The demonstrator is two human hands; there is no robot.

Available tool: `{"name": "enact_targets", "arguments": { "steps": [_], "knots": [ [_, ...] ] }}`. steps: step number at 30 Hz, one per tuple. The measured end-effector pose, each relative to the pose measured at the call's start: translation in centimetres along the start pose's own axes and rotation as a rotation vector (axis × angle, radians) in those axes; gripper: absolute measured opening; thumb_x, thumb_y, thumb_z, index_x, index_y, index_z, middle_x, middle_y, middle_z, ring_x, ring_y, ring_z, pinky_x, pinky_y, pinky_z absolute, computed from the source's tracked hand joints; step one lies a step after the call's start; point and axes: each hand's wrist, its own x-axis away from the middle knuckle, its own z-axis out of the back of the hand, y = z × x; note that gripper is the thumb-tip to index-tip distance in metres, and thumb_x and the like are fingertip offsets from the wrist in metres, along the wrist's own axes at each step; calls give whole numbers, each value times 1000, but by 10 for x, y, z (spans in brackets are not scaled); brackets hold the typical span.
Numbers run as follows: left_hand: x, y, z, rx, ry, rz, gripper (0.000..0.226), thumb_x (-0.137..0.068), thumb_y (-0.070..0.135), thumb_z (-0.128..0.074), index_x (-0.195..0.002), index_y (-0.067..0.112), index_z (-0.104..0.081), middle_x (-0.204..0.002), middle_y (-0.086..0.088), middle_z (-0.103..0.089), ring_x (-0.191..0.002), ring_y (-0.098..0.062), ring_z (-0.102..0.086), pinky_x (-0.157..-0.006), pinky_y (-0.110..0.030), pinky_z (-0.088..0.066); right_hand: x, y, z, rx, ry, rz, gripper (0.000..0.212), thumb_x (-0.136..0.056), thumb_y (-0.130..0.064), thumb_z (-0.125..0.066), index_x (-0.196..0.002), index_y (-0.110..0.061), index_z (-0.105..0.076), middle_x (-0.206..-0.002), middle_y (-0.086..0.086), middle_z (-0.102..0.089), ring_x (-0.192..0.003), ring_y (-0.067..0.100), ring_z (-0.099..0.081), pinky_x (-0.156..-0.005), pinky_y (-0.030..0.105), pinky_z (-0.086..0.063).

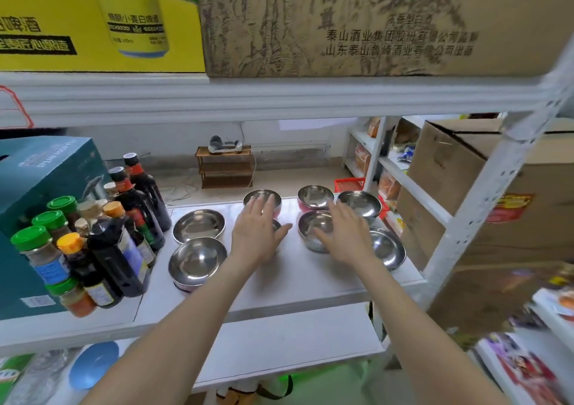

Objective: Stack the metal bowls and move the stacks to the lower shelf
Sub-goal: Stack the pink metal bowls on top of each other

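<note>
Head view: metal bowls (198, 226) sit singly, unstacked, on the middle shelf (295, 283), right of some bottles (130, 215). The left grip (257, 233) lies flat with straight fingers over a far bowl (262, 193). The right grip (344, 233), fingers also straight, spreads over a near bowl (307, 227). Whether either touches a bowl is unclear.

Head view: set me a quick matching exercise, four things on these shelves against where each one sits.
Things:
1. teal box
2. brown carton
3. red basket
4. blue disc

Places:
A. lower level, left, below the shelf with the bowls
B. beyond the far edge, behind the metal bowls
C. top shelf, right of the yellow box
D. left end of the bowls' shelf, beside the bottles

Pairs: 1-D, 2-C, 3-B, 4-A
</note>
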Motion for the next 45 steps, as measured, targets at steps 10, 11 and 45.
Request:
{"name": "enact_targets", "arguments": {
  "steps": [10, 11, 45],
  "knots": [
    [-67, 37, -59, 86, 51, 84, 82, -88, 62, -45, -150, 13, -25, -156, -13, -29, -144, -29, -23, -115, -42, -26, -77, 63, -9, -15, 49, 94, 79, -88, -61, -48, -149, -15, -27, -149, 12, -42, -132, 30, -45, -105, 46, -36],
    [-74, 37, -66, 89, 51, 94, 82, -88, 62, -46, -150, 13, -25, -156, -13, -29, -144, -29, -23, -115, -42, -26, -85, 68, -12, -27, 56, 101, 79, -88, -61, -47, -149, -15, -27, -148, 13, -43, -131, 30, -46, -105, 45, -37],
    [-195, 12, -210, -52, -294, 198, 62, -97, 54, -27, -135, 7, -42, -135, -12, -56, -126, -30, -49, -113, -51, -17, -217, 133, -140, -61, -288, 0, 65, -92, -60, -41, -136, -12, -43, -139, 11, -52, -133, 31, -42, -111, 55, -23]
  ]
}}
